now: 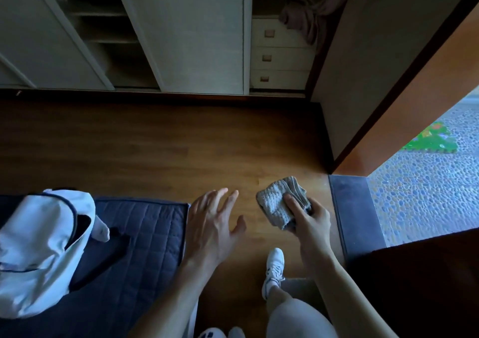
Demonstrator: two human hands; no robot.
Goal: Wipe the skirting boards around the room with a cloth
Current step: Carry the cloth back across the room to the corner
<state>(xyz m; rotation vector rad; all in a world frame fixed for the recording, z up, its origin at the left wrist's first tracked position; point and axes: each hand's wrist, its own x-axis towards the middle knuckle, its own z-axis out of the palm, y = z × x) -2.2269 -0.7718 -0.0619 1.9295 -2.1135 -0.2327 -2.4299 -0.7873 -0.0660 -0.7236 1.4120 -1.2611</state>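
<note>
View from above, looking down at a person's two bare hands over a brown wooden floor (155,151). The right hand (309,223) grasps a folded grey cloth (274,203), thumb laid across the top and fingers curled underneath; the cloth is held in the air above the floor, near the right side of the room. The left hand (211,226) is released, with fingers straight and spread, holding nothing, just left of the cloth and not touching it.

A dark skirting board (327,140) runs along the foot of the right-hand wall, well beyond the cloth. Another dark strip (155,94) runs along the base of a pale wardrobe (191,31) at the far side of the floor. The wardrobe stands partly open, showing shelves on the left, three small drawers (281,57) on the right, and a pinkish garment (300,19) hanging above the drawers.

At lower left, a light-coloured backpack (39,247) lies on a dark blue quilted pad (145,234). Below the hands, a white shoe (274,267) rests on the floor. At right, past a dark threshold strip (355,216), an open doorway shows a pebble-patterned floor (427,195) with a green play mat (432,140) on it.
</note>
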